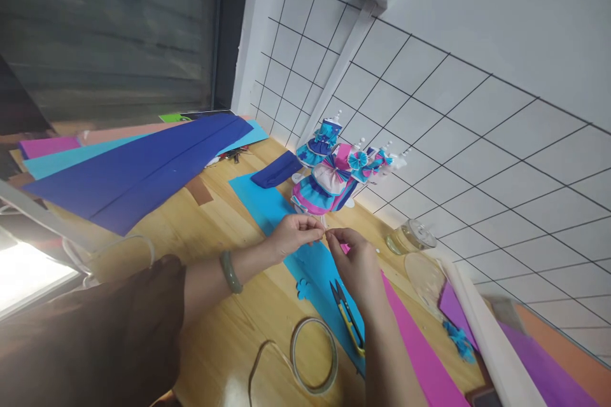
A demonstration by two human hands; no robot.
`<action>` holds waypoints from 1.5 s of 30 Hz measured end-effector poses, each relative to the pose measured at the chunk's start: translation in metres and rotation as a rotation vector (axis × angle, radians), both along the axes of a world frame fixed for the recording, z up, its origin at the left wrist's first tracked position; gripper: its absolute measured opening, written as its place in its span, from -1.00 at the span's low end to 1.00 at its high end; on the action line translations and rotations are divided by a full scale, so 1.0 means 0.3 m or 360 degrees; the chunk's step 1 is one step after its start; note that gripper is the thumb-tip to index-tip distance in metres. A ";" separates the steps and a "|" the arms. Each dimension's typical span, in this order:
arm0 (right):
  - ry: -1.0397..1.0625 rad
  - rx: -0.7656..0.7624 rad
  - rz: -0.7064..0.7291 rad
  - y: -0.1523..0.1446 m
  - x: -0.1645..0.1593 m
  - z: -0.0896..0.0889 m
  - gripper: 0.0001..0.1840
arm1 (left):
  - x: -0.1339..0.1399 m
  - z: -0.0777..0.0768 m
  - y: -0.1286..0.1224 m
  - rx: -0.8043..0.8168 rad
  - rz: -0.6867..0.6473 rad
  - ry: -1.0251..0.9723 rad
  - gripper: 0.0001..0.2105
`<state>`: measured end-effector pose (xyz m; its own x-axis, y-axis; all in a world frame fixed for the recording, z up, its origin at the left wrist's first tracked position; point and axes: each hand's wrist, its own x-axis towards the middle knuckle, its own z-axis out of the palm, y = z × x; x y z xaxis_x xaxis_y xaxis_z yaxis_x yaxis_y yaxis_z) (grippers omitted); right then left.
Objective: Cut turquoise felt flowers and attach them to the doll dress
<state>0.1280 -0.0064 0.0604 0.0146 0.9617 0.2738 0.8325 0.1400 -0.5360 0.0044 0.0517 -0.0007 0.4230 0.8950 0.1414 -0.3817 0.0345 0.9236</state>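
My left hand [296, 235] is pinched shut above the blue paper strip [310, 261], its fingertips meeting those of my right hand [356, 261]. That hand is pinched as well. Whatever lies between the fingertips is too small to make out. Just beyond them stand miniature dress forms wearing paper dresses; the nearest dress [315, 187] is pink, blue and white. Below my right hand, yellow-handled thread snips [348, 318] rest on the blue strip. A small blue flower-shaped cutout [302, 289] lies to their left.
A roll of tape [293, 356] lies on the wooden table [214, 343] in front. Dark blue paper [153, 165] and other coloured sheets are at the left. A glass jar [410, 236] stands by the wall grid, with pink paper [415, 343] and a white roll [491, 337] at right.
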 end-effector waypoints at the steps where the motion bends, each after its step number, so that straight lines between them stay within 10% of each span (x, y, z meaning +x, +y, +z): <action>1: -0.0023 0.0005 -0.0001 -0.001 -0.001 0.001 -0.69 | 0.000 0.001 0.000 0.0003 0.0006 0.0010 -0.87; 25: -0.0183 0.0206 -0.0098 -0.005 0.017 0.004 -0.75 | -0.008 -0.009 0.027 -0.0231 0.0015 -0.0032 -0.83; 45: -0.0218 0.0059 0.0012 0.001 0.014 -0.018 -0.75 | 0.012 -0.024 0.005 0.0225 0.0114 0.0248 -0.85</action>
